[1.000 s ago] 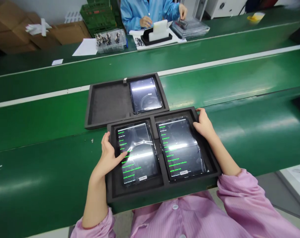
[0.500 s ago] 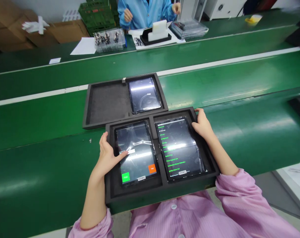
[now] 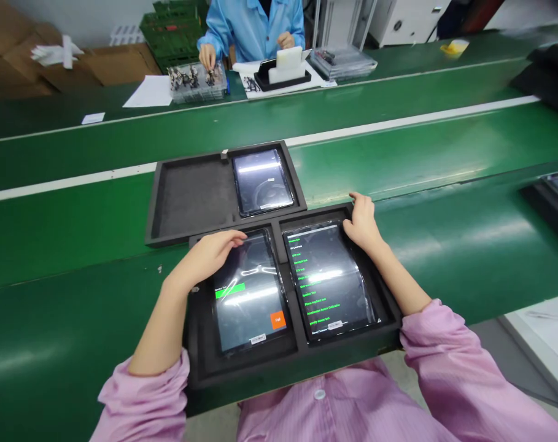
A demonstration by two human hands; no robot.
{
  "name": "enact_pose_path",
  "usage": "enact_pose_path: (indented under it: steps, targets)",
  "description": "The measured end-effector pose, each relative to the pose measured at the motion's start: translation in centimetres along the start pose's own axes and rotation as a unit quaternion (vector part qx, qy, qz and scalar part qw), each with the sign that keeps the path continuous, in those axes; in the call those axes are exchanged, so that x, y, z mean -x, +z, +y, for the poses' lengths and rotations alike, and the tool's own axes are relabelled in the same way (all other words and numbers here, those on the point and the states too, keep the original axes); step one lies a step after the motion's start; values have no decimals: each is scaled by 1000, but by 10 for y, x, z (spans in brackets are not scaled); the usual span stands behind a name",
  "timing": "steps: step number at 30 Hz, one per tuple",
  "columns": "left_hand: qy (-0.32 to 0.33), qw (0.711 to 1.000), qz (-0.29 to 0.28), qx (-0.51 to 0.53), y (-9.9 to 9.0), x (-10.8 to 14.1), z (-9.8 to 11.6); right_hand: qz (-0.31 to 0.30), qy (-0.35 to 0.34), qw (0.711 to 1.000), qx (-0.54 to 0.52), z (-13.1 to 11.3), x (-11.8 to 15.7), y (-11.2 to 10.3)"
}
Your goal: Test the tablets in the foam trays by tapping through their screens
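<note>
Looks partway to me — in the near foam tray (image 3: 207, 353) the left tablet (image 3: 253, 313) seems mid-speaker-test, right tablet (image 3: 331, 282) lists mostly green, left hand (image 3: 209, 258) loose above the former, right hand (image 3: 364, 224) by the tray corner — can't tell if gripping.

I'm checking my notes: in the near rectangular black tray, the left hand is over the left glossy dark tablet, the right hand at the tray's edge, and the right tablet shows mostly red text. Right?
Wrong colour: the head view shows mostly green text on the right tablet. The left hand is over the left tablet and the right hand at the edge of the tray.
</note>
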State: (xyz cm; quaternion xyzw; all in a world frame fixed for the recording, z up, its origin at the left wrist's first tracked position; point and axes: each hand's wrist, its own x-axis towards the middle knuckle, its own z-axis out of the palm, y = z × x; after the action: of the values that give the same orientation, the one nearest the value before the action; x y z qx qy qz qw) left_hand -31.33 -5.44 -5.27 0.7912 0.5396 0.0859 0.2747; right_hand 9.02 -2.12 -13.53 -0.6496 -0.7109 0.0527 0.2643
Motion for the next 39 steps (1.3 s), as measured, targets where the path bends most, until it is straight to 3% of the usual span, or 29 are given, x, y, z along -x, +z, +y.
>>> enact_pose_path:
  steps: [3,6,10,15,20,26,32,39]
  targets:
    - [26,994,17,-108,4,-24,24,17,-33,999,1,-3,-1,1]
    - [56,980,40,-185,13,-26,32,14,-43,999,-3,-6,2,-1]
    - [106,979,18,-176,11,-17,27,15,-51,999,5,-8,6,-2]
    - [121,976,51,-173,5,-14,24,18,-63,998,6,-9,7,-4]
    - [152,975,-30,-157,-4,-8,24,15,-60,998,7,-10,8,-6]
    - [143,966,73,-202,-2,-16,13,13,-61,998,-2,-10,8,-5]
    - [156,956,54,-243,2,-21,4,12,-63,998,-2,-9,8,-5]
    - [155,959,71,-225,17,-32,13,7,-63,998,-3,-10,7,-3]
